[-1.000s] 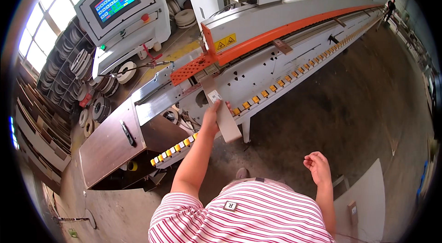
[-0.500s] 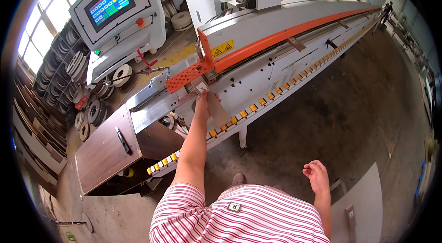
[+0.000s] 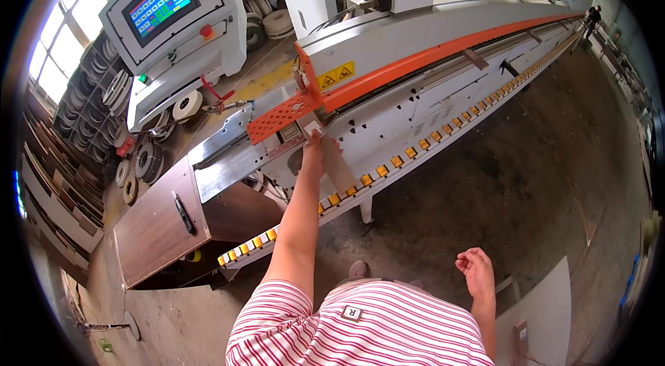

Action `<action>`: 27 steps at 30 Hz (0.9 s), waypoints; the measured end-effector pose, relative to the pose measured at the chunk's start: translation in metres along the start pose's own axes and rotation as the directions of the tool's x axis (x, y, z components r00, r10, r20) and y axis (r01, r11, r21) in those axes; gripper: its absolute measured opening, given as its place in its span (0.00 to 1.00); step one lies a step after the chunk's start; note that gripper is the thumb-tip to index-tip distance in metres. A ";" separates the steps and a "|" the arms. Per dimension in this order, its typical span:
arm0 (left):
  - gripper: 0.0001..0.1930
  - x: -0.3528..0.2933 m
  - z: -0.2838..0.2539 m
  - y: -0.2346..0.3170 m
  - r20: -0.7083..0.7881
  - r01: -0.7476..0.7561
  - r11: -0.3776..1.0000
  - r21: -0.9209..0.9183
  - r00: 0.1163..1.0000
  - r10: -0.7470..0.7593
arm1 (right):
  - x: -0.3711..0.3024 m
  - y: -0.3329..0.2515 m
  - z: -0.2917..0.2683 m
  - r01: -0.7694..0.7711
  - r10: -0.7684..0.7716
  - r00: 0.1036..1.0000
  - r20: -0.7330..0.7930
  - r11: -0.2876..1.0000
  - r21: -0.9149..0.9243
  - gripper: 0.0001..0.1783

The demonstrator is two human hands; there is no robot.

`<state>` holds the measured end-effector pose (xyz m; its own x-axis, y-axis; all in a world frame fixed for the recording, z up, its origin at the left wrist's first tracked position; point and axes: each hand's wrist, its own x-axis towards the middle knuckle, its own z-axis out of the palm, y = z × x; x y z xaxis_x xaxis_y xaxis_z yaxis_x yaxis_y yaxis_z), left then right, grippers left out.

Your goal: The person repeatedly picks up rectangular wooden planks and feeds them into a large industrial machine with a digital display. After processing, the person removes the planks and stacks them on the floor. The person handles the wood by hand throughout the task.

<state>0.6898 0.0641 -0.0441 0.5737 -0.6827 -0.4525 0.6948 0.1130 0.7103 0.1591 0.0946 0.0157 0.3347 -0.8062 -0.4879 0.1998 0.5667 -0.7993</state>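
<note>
My left hand (image 3: 314, 152) is closed on the edge of a narrow grey-brown board (image 3: 339, 170). A white label shows by my thumb at the board's upper end. That end lies against the long machine (image 3: 388, 106), just right of an orange perforated guard (image 3: 278, 118). The board's lower end reaches the row of yellow rollers (image 3: 383, 170) along the machine's front rail. My right hand (image 3: 476, 272) hangs free at my right side, fingers loosely curled and slightly apart, with nothing in it.
A control panel with a lit screen (image 3: 161, 4) stands at the left. A dark knife-like tool (image 3: 183, 212) lies on a brown cabinet (image 3: 161, 229). Edging rolls (image 3: 149, 160) sit on the floor behind. A pale panel (image 3: 547, 307) stands at lower right; a person (image 3: 593, 18) is far off.
My left hand and the board have shifted slightly right along the machine. My right hand stays at my side, and the view has turned slightly.
</note>
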 end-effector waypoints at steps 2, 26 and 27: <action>0.25 0.004 0.014 -0.002 0.004 0.015 1.000 -0.022 1.000 -0.015 | -0.001 -0.001 -0.003 -0.022 0.022 0.999 -0.037 1.000 -0.016 0.03; 0.19 0.009 0.122 -0.127 0.503 -0.559 -0.140 0.817 0.573 0.647 | -0.134 0.181 -0.338 -0.567 -0.300 0.563 -0.770 0.538 -0.624 0.22; 0.17 -0.029 0.123 -0.148 0.654 -0.618 -0.305 0.724 0.478 0.586 | -0.135 0.189 -0.361 -0.664 -0.338 0.484 -0.807 0.459 -0.590 0.24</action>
<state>0.5171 -0.0216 -0.0699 0.3974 -0.7322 0.5531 -0.8808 -0.1352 0.4538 -0.1810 0.2489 -0.1959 -0.6489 -0.7188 -0.2495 -0.6741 0.6952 -0.2495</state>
